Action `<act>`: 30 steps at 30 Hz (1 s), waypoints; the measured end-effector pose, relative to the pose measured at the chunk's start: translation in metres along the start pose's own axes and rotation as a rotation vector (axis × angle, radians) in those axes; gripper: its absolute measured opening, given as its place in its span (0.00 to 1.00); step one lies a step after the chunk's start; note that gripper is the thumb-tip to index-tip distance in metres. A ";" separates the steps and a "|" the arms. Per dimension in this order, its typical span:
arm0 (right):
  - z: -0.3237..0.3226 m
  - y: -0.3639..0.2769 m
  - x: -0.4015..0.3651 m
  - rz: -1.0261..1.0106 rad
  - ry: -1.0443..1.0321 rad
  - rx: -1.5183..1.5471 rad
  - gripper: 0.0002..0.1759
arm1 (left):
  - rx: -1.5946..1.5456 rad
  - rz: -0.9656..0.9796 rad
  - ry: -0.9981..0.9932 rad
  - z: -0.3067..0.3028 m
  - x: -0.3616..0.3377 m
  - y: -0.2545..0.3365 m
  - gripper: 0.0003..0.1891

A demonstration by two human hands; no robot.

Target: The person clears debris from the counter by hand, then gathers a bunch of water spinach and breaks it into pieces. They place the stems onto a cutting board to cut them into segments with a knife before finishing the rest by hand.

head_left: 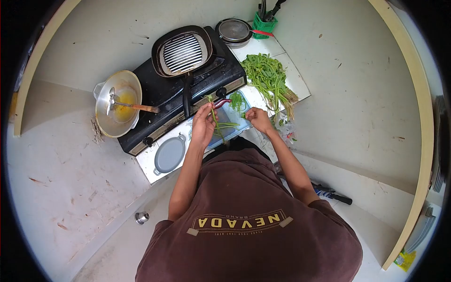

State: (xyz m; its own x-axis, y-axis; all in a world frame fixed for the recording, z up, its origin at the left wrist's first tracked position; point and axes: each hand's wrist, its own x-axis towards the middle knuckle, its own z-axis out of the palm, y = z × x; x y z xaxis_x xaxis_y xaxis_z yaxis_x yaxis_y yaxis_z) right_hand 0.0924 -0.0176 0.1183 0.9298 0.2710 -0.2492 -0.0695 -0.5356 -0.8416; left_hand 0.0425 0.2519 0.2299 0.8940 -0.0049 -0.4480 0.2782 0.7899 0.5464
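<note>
My left hand (204,123) is closed on a green vegetable stem (216,123), which hangs down past the fingers. My right hand (258,118), its fingers pinched together, grips a small green leaf (243,115). Both hands are over a blue plastic tray (245,124). Some picked leaves (237,100) lie at the tray's far end. Right by my left fingertips is a dark red, curved, glossy thing (221,103). A big bunch of leafy greens (267,75) with roots rests on the white tiles beyond my right hand.
A black gas stove (159,101) carries a square grill pan (185,52) and a wok (128,84) with yellow oil and a wooden-handled spatula (141,108). Nearby are a grey oval plate (169,154), a strainer (235,30), a green utensil basket (264,27) and a plastic bag (285,127).
</note>
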 end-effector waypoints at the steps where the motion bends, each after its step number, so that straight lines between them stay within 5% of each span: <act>1: -0.002 0.001 0.007 -0.005 0.032 0.019 0.10 | 0.003 0.013 0.005 0.002 0.000 -0.003 0.08; 7: -0.010 -0.038 0.045 -0.120 0.250 0.147 0.09 | 0.067 0.125 0.016 0.023 0.002 -0.010 0.07; 11: 0.005 -0.020 0.065 -0.114 0.207 0.111 0.09 | 0.100 0.202 -0.022 0.031 -0.001 -0.009 0.07; 12: 0.005 -0.012 0.065 -0.047 0.098 0.012 0.11 | 0.089 0.214 -0.026 0.036 -0.002 -0.007 0.07; 15: 0.017 -0.011 0.045 -0.185 0.286 -0.408 0.14 | 0.108 0.258 -0.020 0.042 -0.003 -0.004 0.06; 19: -0.005 -0.075 0.027 -0.396 0.375 -0.038 0.13 | 0.216 0.312 -0.011 0.052 -0.010 0.001 0.07; 24: -0.067 -0.196 -0.020 -0.651 0.315 0.018 0.13 | 0.632 0.440 0.018 0.071 -0.019 0.003 0.07; 30: -0.081 -0.193 -0.027 -0.843 0.287 -0.271 0.10 | 1.042 0.627 -0.033 0.098 -0.030 -0.001 0.06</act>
State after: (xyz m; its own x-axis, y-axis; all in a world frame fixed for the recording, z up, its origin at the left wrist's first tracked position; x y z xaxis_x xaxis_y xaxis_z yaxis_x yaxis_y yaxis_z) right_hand 0.1097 0.0134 0.3261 0.6911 0.4668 0.5518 0.7226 -0.4300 -0.5413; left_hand 0.0502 0.1914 0.3124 0.9789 0.1733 0.1082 -0.0705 -0.2105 0.9750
